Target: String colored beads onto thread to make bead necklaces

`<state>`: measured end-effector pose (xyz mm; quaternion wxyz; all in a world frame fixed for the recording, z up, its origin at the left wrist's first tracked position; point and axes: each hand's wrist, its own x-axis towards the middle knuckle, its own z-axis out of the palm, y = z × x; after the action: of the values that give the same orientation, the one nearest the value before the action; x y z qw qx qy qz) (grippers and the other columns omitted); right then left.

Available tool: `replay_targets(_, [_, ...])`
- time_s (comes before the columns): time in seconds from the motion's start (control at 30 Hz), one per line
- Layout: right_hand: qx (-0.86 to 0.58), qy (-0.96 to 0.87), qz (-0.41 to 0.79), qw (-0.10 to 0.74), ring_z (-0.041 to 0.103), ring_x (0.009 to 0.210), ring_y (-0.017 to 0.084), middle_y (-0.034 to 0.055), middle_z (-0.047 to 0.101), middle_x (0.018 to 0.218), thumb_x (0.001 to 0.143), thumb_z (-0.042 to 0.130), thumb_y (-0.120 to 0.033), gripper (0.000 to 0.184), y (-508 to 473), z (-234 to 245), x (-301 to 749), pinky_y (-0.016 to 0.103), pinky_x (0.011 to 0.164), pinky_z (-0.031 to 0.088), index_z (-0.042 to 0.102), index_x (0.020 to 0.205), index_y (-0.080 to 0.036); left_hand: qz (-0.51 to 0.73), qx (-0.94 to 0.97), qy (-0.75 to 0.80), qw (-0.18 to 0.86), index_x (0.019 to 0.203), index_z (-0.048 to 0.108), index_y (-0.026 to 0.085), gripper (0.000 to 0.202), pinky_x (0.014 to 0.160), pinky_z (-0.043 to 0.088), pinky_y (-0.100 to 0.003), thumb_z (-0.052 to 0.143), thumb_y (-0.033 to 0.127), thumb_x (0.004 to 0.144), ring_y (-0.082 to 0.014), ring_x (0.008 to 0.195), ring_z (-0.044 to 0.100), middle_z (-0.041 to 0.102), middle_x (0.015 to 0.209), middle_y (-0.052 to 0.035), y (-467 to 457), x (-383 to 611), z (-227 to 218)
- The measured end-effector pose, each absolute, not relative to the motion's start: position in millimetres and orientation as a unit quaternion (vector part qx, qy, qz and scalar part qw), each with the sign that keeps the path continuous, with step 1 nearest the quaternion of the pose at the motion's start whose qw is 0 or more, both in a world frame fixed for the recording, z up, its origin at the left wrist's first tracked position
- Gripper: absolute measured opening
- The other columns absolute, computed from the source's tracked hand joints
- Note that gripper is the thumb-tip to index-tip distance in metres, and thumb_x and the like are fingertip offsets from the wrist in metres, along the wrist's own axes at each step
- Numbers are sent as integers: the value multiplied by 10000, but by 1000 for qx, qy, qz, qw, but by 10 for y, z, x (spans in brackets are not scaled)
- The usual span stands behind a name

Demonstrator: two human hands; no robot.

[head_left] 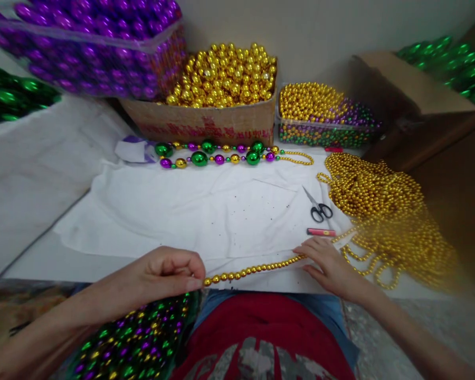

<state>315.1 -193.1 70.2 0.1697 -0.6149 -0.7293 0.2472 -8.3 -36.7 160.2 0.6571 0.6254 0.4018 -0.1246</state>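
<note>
The left hand [174,269] grips one end of a gold strand [257,269], its thumb and bent forefinger closed on the last visible beads and the other fingers curled in. From those fingertips the strand runs to the right, rising slightly, just above the near edge of the desk [27,268] as seen from the head. Its far end meets the fingers of the right hand [328,266], which reach over it with the thumb spread apart below; whether that hand pinches the strand cannot be told, as the fingers cover the spot. The strand thus lies between the two hands, fairly straight, in front of the person's red shirt [261,327].

Just beyond the right hand, a red lighter [320,232] lies on a white cloth [170,211], with scissors [319,208] behind it, blades pointing away. Beside that hand, to its right, spreads a pile of gold chains [374,190], partly blurred. Farther back, well apart from both hands, a necklace [217,155] of green, purple and gold beads lies lengthwise before a carton [206,121] of gold balls. Under the left forearm, below the desk's edge, sits a heap of mixed beads [130,343].
</note>
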Motion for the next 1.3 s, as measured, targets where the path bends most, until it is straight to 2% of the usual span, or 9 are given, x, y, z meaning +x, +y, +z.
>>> replay_targets(0.1, [-633, -674, 341, 168, 564, 873, 214, 69, 642, 896, 899, 478, -235, 165, -2031, 730, 3310, 371, 825, 422, 628, 951, -190, -110, 645, 419, 630, 743, 628, 182, 289, 482, 207, -198, 624, 470, 748, -83, 514, 334, 459, 549, 38, -288, -112, 1541])
replay_targets(0.23, [-664, -564, 446, 203, 578, 774, 186, 27, 622, 844, 890, 509, -361, 247, -2267, 809, 3463, 280, 648, 438, 594, 1078, -225, -85, 656, 429, 616, 761, 604, 163, 325, 496, 211, -197, 612, 487, 739, -87, 536, 361, 461, 574, 37, -247, -52, 1293])
replay_targets(0.37, [-677, -533, 465, 203, 587, 788, 198, 38, 629, 845, 887, 501, -414, 269, -2420, 760, 3490, 287, 648, 439, 627, 1015, -214, -94, 644, 414, 637, 770, 579, 151, 319, 518, 220, -202, 599, 468, 743, -90, 549, 382, 476, 603, 37, -280, 36, 1015])
replay_targets(0.57, [-694, -528, 435, 225, 599, 804, 199, 50, 649, 854, 893, 493, -377, 238, -2447, 634, 3493, 293, 689, 458, 639, 951, -198, -91, 638, 397, 654, 789, 574, 143, 297, 525, 214, -204, 585, 438, 753, -83, 549, 371, 478, 616, 44, -314, 106, 792])
replay_targets(0.7, [-718, -555, 356, 223, 603, 828, 207, 58, 661, 897, 906, 475, -361, 234, -2470, 461, 3529, 312, 713, 471, 634, 964, -200, -77, 646, 392, 650, 787, 575, 145, 296, 520, 213, -204, 584, 436, 737, -82, 547, 358, 467, 608, 49, -310, 167, 618])
replay_targets(0.87, [-732, -648, 112, 179, 537, 930, 276, 113, 614, 968, 898, 481, -254, 209, -2412, 266, 3385, 432, 812, 437, 643, 1001, -170, -49, 657, 417, 627, 734, 558, 144, 298, 505, 207, -214, 587, 438, 693, -83, 520, 335, 424, 564, 55, -317, 256, 329])
replay_targets(0.97, [-715, -660, 61, 222, 509, 957, 267, 121, 588, 1006, 904, 471, -196, 213, -2272, 293, 3104, 420, 824, 432, 619, 1052, -158, -43, 659, 425, 619, 729, 557, 146, 298, 500, 204, -217, 586, 440, 693, -84, 513, 329, 416, 561, 55, -326, 271, 240])
replay_targets(1.17, [-685, -639, 187, 295, 505, 946, 239, 97, 581, 993, 889, 482, -153, 222, -1919, 267, 2605, 367, 810, 426, 603, 1073, -182, -40, 650, 427, 628, 733, 561, 144, 285, 497, 198, -213, 590, 426, 703, -84, 518, 326, 400, 556, 57, -332, 243, 206])
replay_targets(1.3, [-700, -564, 279, 338, 522, 884, 227, 55, 591, 867, 853, 536, -180, 119, -1804, 159, 2569, 344, 777, 400, 651, 862, -212, -36, 644, 422, 636, 750, 565, 142, 288, 491, 203, -207, 591, 427, 711, -86, 526, 336, 414, 569, 52, -333, 225, 170])
